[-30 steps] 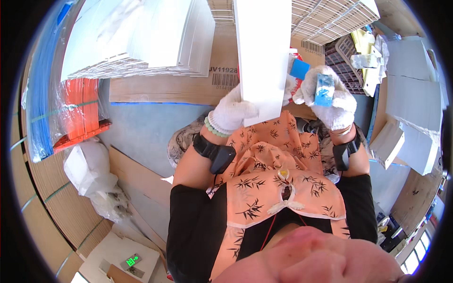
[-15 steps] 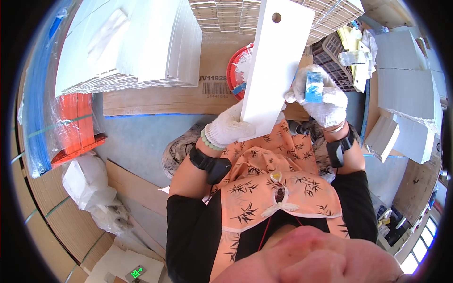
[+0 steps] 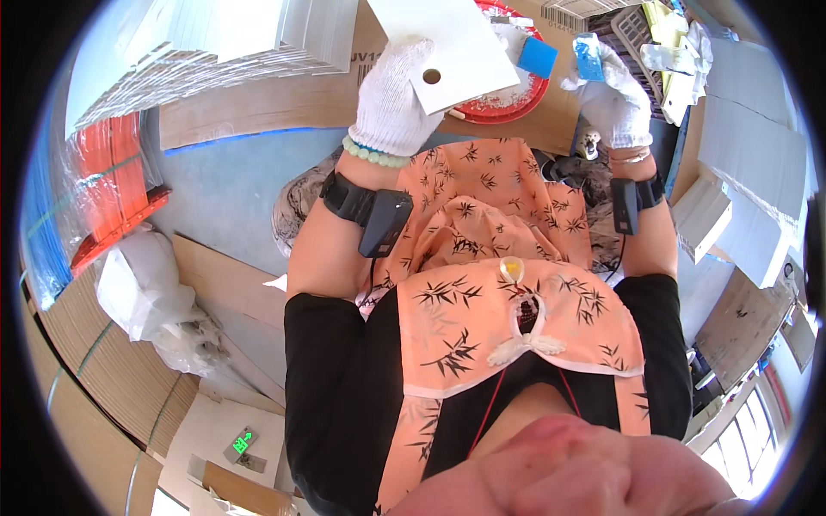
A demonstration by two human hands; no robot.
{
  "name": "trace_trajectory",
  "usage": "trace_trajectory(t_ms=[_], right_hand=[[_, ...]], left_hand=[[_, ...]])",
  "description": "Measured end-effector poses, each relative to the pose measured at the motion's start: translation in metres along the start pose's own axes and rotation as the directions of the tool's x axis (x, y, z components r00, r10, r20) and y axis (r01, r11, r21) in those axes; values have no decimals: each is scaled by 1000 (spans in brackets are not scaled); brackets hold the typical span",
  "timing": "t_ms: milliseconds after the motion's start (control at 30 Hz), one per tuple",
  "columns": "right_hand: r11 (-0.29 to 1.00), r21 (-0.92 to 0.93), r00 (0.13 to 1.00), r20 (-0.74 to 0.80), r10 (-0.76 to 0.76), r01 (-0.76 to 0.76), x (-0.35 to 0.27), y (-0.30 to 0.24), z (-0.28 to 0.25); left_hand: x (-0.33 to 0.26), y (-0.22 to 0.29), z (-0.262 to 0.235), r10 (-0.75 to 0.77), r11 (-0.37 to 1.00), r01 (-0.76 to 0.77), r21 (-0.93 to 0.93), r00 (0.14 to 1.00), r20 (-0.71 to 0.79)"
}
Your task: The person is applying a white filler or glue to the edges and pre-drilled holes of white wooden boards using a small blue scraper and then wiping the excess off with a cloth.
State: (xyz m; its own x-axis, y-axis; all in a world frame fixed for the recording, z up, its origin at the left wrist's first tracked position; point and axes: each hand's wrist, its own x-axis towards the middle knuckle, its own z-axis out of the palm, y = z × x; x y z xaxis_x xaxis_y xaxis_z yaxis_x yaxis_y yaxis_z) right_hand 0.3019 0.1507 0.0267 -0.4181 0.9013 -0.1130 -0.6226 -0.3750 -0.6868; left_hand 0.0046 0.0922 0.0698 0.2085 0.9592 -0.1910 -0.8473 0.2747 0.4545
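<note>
Left hand (image 3: 391, 103), white-gloved, is pinching a white card (image 3: 447, 43) by its lower edge — the punched hole sitting just beside the fingers, the card's long axis running up toward 12 o'clock. Behind the card, a red plate (image 3: 508, 99) is resting on cardboard. At 3 o'clock from the card, well apart, right hand (image 3: 615, 103) is clenching a small blue pack (image 3: 589, 53) — upright.

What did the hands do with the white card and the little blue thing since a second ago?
The left hand tipped the flat white card with a round hole from upright to slanting over the red round dish. The right hand moved out to the right, away from the card. Both gloved hands kept their hold: left on the card, right on the small blue object.
</note>
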Motion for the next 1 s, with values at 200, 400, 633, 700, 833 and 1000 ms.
trace_trajectory(t_ms=[200,400,633,700,833,1000], right_hand=[[951,-167,944,-253,213,-259,-5,30,-57],[845,-344,838,-508,200,-410,1,90,-98],[842,-339,771,-623,133,-420,-5,126,-103],[802,-402,757,-647,93,-442,-1,132,-104],[662,-536,737,-674,38,-524,6,141,-105],[666,-524,717,-697,24,-531,8,152,-100]], left_hand=[[-3,-4,7,85,992,-80,93,995,-47],[-5,-5,7,202,957,-171,233,973,-113],[-4,4,-25,405,713,-272,646,912,-62],[-6,8,-53,534,679,-271,683,820,-206],[-15,9,-36,530,603,-138,786,806,-265],[-16,4,-48,566,419,-201,885,820,-82]])
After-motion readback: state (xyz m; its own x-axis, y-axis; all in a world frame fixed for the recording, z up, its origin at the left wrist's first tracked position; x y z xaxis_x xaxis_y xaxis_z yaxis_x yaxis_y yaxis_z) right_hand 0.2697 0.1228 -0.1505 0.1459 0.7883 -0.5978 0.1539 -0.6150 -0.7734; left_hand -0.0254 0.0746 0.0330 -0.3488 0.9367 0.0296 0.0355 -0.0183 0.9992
